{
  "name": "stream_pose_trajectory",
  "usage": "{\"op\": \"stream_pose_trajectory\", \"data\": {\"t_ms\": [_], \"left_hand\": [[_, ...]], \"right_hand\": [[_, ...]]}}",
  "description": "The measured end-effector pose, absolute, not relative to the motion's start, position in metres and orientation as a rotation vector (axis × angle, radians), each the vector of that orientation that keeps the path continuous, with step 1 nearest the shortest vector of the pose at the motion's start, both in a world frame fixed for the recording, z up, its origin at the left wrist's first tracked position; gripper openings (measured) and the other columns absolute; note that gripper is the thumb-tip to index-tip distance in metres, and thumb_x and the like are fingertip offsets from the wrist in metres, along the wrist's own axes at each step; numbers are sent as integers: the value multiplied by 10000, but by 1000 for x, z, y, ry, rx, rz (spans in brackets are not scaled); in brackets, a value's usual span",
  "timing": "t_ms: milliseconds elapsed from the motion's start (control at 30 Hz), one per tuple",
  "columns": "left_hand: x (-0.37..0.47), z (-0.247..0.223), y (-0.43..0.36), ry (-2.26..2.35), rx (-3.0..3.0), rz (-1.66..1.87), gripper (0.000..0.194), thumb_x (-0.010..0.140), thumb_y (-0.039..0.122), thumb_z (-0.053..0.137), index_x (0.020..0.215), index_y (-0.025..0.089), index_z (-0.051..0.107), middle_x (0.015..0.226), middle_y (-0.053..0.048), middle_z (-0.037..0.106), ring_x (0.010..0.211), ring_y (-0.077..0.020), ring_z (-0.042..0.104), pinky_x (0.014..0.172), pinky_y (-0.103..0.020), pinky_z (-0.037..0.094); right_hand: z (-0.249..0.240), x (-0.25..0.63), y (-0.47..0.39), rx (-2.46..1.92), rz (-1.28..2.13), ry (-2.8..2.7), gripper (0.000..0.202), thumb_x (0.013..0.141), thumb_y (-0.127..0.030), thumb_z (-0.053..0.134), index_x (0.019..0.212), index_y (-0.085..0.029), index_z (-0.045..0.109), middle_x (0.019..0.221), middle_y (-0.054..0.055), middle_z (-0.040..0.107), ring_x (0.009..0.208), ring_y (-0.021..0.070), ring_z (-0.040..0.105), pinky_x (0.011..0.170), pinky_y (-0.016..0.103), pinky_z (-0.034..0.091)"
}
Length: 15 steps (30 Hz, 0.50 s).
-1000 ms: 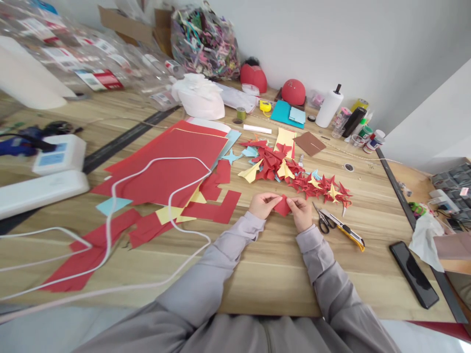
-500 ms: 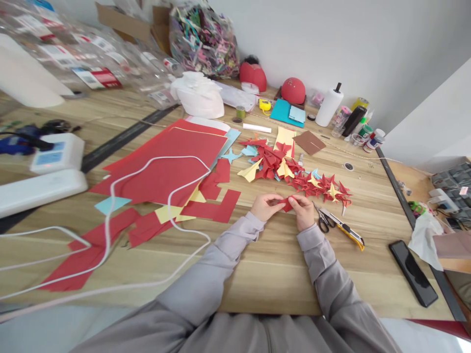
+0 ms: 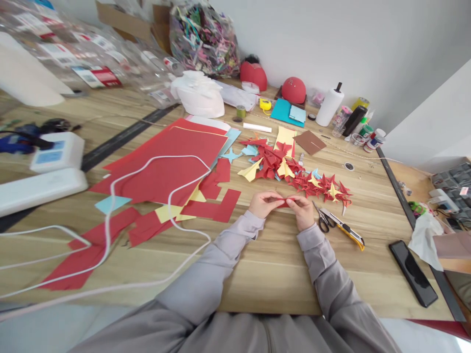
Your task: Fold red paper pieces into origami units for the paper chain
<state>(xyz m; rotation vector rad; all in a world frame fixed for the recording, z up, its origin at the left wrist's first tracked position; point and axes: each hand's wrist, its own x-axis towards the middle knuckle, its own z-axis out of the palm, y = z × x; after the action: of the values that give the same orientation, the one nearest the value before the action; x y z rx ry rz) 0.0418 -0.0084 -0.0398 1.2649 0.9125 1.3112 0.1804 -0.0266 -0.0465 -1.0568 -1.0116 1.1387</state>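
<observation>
Between my two hands is a small piece of red paper (image 3: 282,204), mostly covered by the fingers. My left hand (image 3: 264,204) pinches its left side with thumb and forefinger. On the other side, my right hand (image 3: 301,211) is closed on the paper's right end, and the two thumbs nearly meet. Just beyond the hands lies a heap of folded red paper stars (image 3: 318,185), with a few yellow ones among them. Black-handled scissors (image 3: 324,221) and a yellow box cutter (image 3: 349,233) rest to the right of my right hand.
Large red sheets (image 3: 165,164) and red offcuts (image 3: 224,208) lie to the left, crossed by a white cable (image 3: 189,157). A black phone (image 3: 412,272) is near the right edge. Bottles (image 3: 329,105), a tape measure (image 3: 265,104) and a brown paper square (image 3: 309,142) sit farther back.
The red paper between my fingers now shows less of its face and looks narrower. My hands have drawn slightly closer together; the things on the table stay put.
</observation>
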Motion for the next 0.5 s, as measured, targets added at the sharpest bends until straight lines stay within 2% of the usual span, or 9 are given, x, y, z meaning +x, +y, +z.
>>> {"op": "stream_pose_trajectory", "data": {"t_ms": [200,367,500], "left_hand": [[42,-39,-9,896,1233,1264,163,570,281,715,571,136,642,598,-4,573,581,-103,509,566,-238,398],[39,-38,-8,863,1248,1250,192,605,302,693,550,129,632,585,10,537,584,-89,488,585,-229,391],[42,-39,-9,893,1170,1206,254,643,378,651,658,124,653,661,-9,575,630,-110,522,593,-241,425]], "right_hand": [[-48,180,-25,-1062,1138,-949,117,564,-244,724,655,-198,666,680,-13,666,647,126,575,666,282,469],[-54,183,-23,-1097,1116,-905,122,617,-300,688,672,-191,684,664,-16,667,627,116,563,681,281,454],[-55,184,-22,-1138,1086,-898,182,625,-346,674,696,-178,682,681,-2,672,650,129,568,708,300,459]]}}
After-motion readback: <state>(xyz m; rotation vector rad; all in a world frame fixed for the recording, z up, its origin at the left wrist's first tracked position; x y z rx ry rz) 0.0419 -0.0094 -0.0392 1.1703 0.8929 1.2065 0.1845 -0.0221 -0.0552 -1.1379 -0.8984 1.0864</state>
